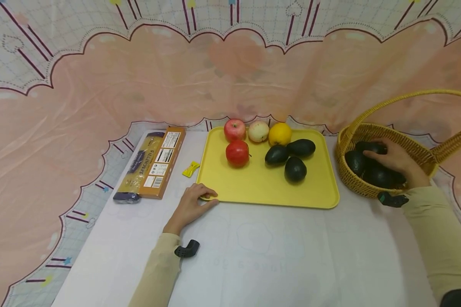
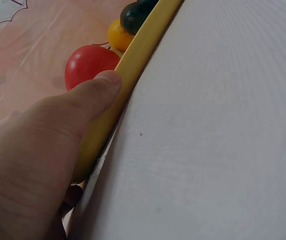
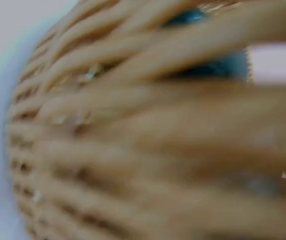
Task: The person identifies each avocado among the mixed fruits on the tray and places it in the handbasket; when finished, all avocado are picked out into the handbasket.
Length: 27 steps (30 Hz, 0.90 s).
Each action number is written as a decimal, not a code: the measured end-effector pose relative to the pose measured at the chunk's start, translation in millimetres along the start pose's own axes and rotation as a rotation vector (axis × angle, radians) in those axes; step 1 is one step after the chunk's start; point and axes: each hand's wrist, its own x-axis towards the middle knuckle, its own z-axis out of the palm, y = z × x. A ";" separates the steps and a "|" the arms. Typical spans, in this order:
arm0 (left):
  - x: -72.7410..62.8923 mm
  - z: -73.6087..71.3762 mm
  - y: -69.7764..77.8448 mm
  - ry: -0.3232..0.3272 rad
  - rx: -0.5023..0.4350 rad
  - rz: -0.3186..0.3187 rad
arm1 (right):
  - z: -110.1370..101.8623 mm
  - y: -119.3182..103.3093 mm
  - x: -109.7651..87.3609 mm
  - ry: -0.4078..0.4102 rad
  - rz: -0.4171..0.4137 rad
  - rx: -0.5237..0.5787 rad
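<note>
My left hand (image 1: 192, 205) grips the near left corner of a yellow tray (image 1: 253, 197); in the left wrist view the thumb (image 2: 100, 92) lies along its rim. On the tray are a red apple (image 1: 237, 153), a pink apple (image 1: 234, 129), a pale apple (image 1: 258, 131), a yellow fruit (image 1: 280, 134) and three dark avocados (image 1: 295, 169). Inside a wicker basket (image 1: 347, 179) at the right, my right hand (image 1: 397, 160) has its thumb and fingers around a dark avocado (image 1: 373, 147). More avocados (image 1: 378, 175) lie beneath it. Blurred wicker fills most of the right wrist view.
The basket's tall arched handle (image 1: 403, 97) rises above my right hand. Left of the tray lie a spaghetti packet (image 1: 143, 164), an orange-brown box (image 1: 163, 164) and a small yellow wrapped candy (image 1: 191, 169). A patterned cloth (image 1: 169, 81) hangs behind the white table (image 1: 276, 256).
</note>
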 end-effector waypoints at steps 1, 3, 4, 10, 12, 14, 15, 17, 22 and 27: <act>0.1 0.4 -0.2 0.000 0.001 -0.001 | 1.1 1.0 -0.1 0.002 0.004 -0.006; 0.2 1.2 -0.3 0.000 0.003 0.000 | 2.9 2.8 -0.5 0.003 0.011 -0.014; 0.2 1.6 -0.4 0.001 0.003 0.000 | 3.6 3.4 -0.7 0.002 0.016 -0.019; 0.6 1.9 1.1 -0.005 0.003 0.002 | 4.3 4.4 -2.1 -0.024 0.038 -0.048; 0.6 1.4 1.9 -0.009 0.003 0.002 | 4.0 4.4 -2.4 -0.027 0.043 -0.051; 0.7 1.0 2.4 -0.012 -0.002 0.001 | 4.0 4.4 -2.2 -0.023 0.042 -0.050; 0.7 0.7 2.7 -0.012 -0.003 0.000 | 4.3 4.5 -1.9 -0.017 0.039 -0.044; 0.7 0.1 3.0 -0.012 -0.009 -0.003 | 5.0 4.5 -1.5 0.008 0.024 -0.027; 0.3 -0.8 2.5 -0.012 -0.011 -0.003 | 7.4 2.6 -2.4 0.106 -0.025 0.037; -0.5 -1.0 1.5 -0.012 -0.018 -0.013 | 10.1 -4.2 -7.5 0.187 -0.035 0.112</act>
